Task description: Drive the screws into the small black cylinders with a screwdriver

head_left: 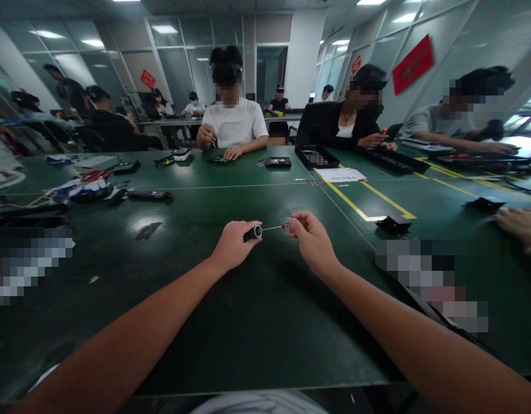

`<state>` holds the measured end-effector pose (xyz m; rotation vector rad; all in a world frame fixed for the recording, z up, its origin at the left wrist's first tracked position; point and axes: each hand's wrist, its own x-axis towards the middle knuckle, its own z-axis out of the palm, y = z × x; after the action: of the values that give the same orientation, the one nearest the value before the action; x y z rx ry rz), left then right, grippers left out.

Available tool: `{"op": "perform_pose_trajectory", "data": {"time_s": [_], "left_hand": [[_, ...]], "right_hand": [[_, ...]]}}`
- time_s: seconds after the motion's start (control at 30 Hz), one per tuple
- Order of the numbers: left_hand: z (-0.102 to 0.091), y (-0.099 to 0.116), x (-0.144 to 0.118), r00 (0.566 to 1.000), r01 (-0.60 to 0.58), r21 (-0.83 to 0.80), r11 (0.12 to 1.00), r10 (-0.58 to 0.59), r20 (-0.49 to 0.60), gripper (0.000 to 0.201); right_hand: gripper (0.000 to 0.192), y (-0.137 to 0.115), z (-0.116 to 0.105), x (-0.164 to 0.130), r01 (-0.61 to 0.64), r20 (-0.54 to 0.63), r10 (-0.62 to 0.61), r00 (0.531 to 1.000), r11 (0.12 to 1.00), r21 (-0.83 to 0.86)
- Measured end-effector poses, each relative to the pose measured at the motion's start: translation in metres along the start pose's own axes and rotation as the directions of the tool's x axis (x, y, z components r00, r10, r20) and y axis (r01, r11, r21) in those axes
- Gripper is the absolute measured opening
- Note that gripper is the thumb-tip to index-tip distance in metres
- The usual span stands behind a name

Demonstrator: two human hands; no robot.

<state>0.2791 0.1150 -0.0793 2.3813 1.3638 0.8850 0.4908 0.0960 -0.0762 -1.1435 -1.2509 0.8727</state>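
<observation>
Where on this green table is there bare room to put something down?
Bare green table lies between the forearms, below the left hand and right hand, and beyond them up to the white line. It is crowded far left around the scissors and right by the black holder.

2 own hands [233,244], 1 screwdriver [265,229], 3 ppl seated opposite [233,123], 1 green table [248,322]

Ahead of you the green worktop [256,322] carries yellow tape lines [369,198] and a white sheet of paper [345,175]. You have a black tray [316,156] beside that paper, red-handled scissors [95,176] far left, and a small black block [393,224] to your right.
</observation>
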Motion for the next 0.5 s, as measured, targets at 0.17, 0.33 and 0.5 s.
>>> {"op": "perform_pose_trajectory", "data": {"time_s": [0.17, 0.33, 0.5], "left_hand": [[0.001, 0.001, -0.001, 0.999, -0.007, 0.017, 1.000, 0.006, 0.034, 0.036], [-0.002, -0.002, 0.001, 0.993, -0.099, 0.072, 0.993, 0.094, 0.069, 0.037], [-0.001, -0.010, 0.003, 0.997, -0.045, 0.073, 0.996, 0.040, 0.071, 0.038]], "right_hand": [[0.031, -0.001, 0.003, -0.002, 0.011, -0.005, -0.011, 1.000, 1.000, -0.011], [0.029, 0.010, -0.001, 0.007, -0.277, -0.020, 0.292, 0.956, 0.923, 0.268], [0.029, 0.013, -0.005, 0.011, -0.213, -0.057, 0.233, 0.971, 0.947, 0.239]]}}
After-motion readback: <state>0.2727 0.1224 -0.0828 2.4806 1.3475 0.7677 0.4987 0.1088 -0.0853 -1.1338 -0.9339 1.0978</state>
